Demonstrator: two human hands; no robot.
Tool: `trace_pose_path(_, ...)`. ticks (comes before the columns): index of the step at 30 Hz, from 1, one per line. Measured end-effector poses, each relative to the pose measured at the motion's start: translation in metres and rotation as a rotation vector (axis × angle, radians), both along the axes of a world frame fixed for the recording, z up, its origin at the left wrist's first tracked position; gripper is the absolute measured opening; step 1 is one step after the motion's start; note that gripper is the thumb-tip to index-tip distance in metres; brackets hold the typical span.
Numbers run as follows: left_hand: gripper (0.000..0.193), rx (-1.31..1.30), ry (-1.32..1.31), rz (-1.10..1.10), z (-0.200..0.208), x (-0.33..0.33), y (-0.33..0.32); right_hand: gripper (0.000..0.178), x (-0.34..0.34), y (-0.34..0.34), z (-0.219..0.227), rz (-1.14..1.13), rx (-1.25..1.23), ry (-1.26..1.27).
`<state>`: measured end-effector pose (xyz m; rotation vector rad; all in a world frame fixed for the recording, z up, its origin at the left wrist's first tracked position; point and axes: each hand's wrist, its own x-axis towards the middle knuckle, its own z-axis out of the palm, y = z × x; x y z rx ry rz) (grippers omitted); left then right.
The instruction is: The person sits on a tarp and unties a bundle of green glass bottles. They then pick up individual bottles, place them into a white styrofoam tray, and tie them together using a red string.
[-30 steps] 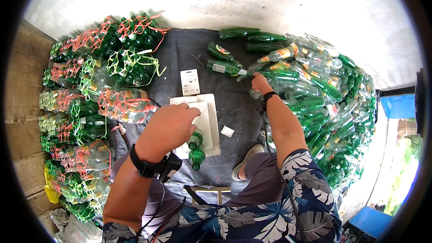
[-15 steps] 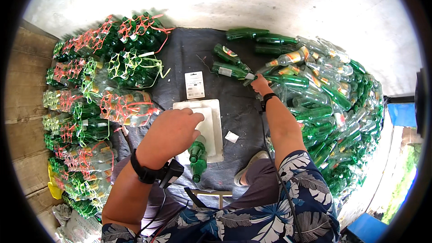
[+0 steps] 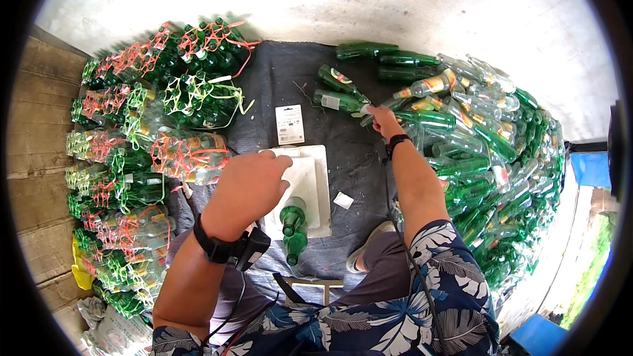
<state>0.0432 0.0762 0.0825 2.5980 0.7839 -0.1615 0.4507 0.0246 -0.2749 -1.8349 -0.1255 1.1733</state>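
My right hand (image 3: pixel 385 122) reaches to the near-left edge of the bottle pile and is closed round the neck of a green glass bottle (image 3: pixel 337 101). That bottle lies on its side, its pale label showing and its base pointing left. Just beyond it lies another green bottle with a red and yellow label (image 3: pixel 337 79). My left hand (image 3: pixel 245 186) hovers over the left side of a white board (image 3: pixel 318 188), thumb and forefinger apart, with nothing visible between them. Beside it, two green bottles (image 3: pixel 295 224) stand close together at the board's near part.
Bundles of bottles tied with red and green plastic strips (image 3: pixel 188 155) fill the left side. A large heap of loose green and clear bottles (image 3: pixel 491 151) rises on the right. On the dark ground sheet (image 3: pixel 356 171) lie a white card (image 3: pixel 289 124) and a small white scrap (image 3: pixel 343 200).
The whole view has shifted slightly. My right hand stays at the bottle's neck, and my left hand has hardly moved over the board.
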Motion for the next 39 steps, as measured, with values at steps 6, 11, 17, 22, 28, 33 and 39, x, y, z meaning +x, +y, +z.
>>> trace_pose_path(6, 0.030, 0.062, 0.039, 0.053, 0.006, -0.008, -0.005, 0.032, -0.022, 0.011, 0.025, 0.023, 0.130, 0.064)
trace_pose_path(11, 0.027, 0.136, -0.036, 0.047, 0.003, -0.017, -0.010, 0.040, -0.036, 0.033, 0.049, 0.050, 0.124, -0.513)
trace_pose_path(17, 0.021, 0.191, -0.157, 0.135, 0.000, -0.028, -0.010, 0.046, -0.052, 0.033, 0.146, 0.271, 0.139, -1.030)
trace_pose_path(22, 0.019, 0.133, -0.281, 0.269, 0.012, -0.036, 0.006, 0.045, -0.110, 0.011, 0.265, 0.489, 0.134, -1.137)
trace_pose_path(28, 0.017, -0.251, -0.772, 0.547, 0.035, -0.038, 0.039, 0.044, -0.177, -0.055, 0.335, 0.595, 0.177, -1.239)
trace_pose_path(33, 0.015, -0.725, -1.110, 0.643, 0.048, -0.041, 0.037, 0.041, -0.239, -0.087, 0.328, 0.647, 0.125, -1.150)
trace_pose_path(39, 0.015, -0.930, -1.217, 0.720, 0.054, -0.055, 0.045, 0.039, -0.285, -0.080, 0.301, 0.895, 0.105, -1.139)
